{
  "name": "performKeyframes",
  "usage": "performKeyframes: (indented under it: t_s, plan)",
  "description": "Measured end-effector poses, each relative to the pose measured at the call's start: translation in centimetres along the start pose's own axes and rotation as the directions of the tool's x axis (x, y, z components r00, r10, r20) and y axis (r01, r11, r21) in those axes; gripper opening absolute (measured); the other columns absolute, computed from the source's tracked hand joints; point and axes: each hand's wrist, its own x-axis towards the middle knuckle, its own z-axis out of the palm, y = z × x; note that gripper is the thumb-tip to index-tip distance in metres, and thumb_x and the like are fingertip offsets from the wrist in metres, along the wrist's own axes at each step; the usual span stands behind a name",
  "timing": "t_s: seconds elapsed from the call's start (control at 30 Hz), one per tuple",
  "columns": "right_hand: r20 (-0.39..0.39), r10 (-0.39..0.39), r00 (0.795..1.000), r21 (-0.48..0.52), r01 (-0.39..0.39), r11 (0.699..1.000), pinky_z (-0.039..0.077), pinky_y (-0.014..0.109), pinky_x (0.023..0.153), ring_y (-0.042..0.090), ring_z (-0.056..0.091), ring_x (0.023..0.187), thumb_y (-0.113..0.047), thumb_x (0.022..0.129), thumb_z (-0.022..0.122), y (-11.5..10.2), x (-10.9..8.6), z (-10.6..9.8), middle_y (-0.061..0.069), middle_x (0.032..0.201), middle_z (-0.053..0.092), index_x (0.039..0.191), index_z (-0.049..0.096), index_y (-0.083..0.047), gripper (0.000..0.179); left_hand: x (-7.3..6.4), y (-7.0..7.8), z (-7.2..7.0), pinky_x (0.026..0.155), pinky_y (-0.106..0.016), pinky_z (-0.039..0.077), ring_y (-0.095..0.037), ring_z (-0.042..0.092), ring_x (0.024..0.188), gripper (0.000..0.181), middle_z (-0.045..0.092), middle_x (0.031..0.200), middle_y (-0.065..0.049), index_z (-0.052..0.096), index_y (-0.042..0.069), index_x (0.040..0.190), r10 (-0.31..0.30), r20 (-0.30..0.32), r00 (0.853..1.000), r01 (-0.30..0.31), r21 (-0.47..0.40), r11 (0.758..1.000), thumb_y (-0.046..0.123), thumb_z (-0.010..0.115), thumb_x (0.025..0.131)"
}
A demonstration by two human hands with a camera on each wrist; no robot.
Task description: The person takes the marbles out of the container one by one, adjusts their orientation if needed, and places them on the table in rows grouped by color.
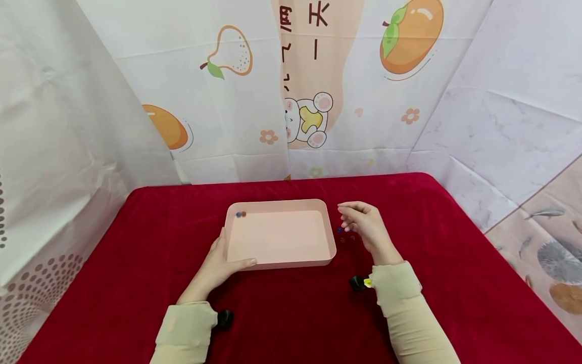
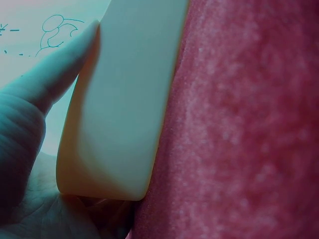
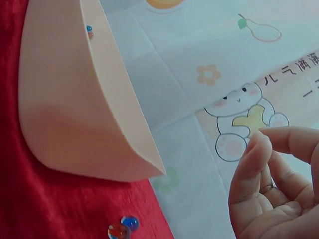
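My left hand [image 1: 217, 263] grips the near left corner of a shallow pale pink tray [image 1: 282, 264], thumb along its front wall. In the left wrist view, the thumb [image 2: 65, 64] lies against the tray's rim. Two marbles, a blue one [image 1: 238, 215] and a brown one [image 1: 243, 214], sit together in the far left corner. Right of the tray, my right hand [image 1: 366, 225] hovers with thumb and index fingertips meeting; I cannot tell if something small is between them. Below it on the cloth lie several marbles, among them a blue one [image 3: 130, 222] and an orange-brown one [image 3: 118, 231].
A red cloth [image 1: 291, 313] covers the table under the tray. Behind it hangs a white printed curtain [image 1: 254, 101] with fruit and a bear, and more sheeting stands at both sides. Small black devices [image 1: 357, 283] are worn at both wrists.
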Motion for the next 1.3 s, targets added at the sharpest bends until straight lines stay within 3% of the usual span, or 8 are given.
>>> performKeyframes:
  t_s: [0.4, 0.7, 1.3]
  plan:
    - [0.062, 0.017, 0.998, -0.045, -0.014, 0.999, 0.053, 0.023, 0.058, 0.01, 0.059, 0.058, -0.013, 0.094, 0.067, 0.3, -0.2, 2.2, -0.001, 0.072, 0.063, 0.11, 0.067, 0.001, 0.021, 0.1, 0.0, -0.1, 0.119, -0.061, 0.017, -0.039, 0.006, 0.152, 0.13, 0.001, 0.166, -0.02, -0.011, 0.005, 0.158, 0.017, -0.007, 1.0, -0.017, -0.013, 1.0, 0.042, 0.084, 0.076]
    - [0.12, 0.016, 0.993, -0.059, -0.009, 0.998, 0.054, 0.023, 0.059, 0.011, 0.06, 0.059, -0.016, 0.094, 0.068, 0.4, -0.7, 3.5, 0.0, 0.072, 0.063, 0.102, 0.07, -0.006, 0.012, 0.0, 0.1, -0.1, 0.119, -0.062, 0.018, -0.04, 0.006, 0.152, 0.129, 0.001, 0.165, -0.022, -0.01, 0.005, 0.158, 0.014, -0.007, 1.0, -0.013, 0.005, 1.0, 0.043, 0.083, 0.077]
    - [0.221, 0.019, 0.975, -0.062, -0.006, 0.998, 0.055, 0.025, 0.06, 0.011, 0.058, 0.059, -0.014, 0.094, 0.066, 0.9, -1.3, 5.6, -0.001, 0.071, 0.063, 0.104, 0.069, 0.002, 0.019, 0.3, -0.3, 0.0, 0.12, -0.06, 0.017, -0.038, 0.006, 0.153, 0.129, 0.002, 0.166, -0.02, -0.009, 0.005, 0.158, 0.028, -0.009, 1.0, -0.028, -0.002, 1.0, 0.043, 0.084, 0.076]
